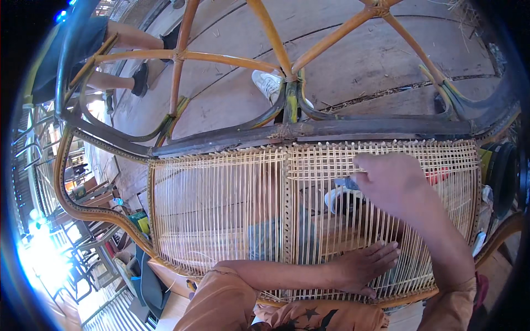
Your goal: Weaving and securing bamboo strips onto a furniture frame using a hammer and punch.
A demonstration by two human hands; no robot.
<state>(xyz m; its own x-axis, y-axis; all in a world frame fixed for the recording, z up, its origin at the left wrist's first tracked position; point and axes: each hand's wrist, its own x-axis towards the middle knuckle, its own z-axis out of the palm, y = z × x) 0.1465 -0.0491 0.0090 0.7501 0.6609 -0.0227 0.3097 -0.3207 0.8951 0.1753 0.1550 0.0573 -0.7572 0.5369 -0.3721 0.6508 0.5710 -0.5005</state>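
Observation:
A wooden seat frame with a woven cane panel (221, 209) lies in front of me, split by a drilled middle bar (287, 220). On the right half, crosswise strands are woven through the lengthwise ones along the far edge; the left half shows mostly lengthwise strands. My left hand (365, 269) rests flat on the strands near the panel's near edge, fingers stretched. My right hand (395, 179) is closed over the woven band on the right half. A small blue-grey piece (346, 182) shows beside its fingers; whether they hold it is unclear.
Curved rattan poles (232, 59) rise beyond the panel. Another person's legs (118, 83) show at the far left, above the plank floor (226, 33). A dark round container (501, 176) stands at the right. Chairs and clutter (99, 204) fill the left side.

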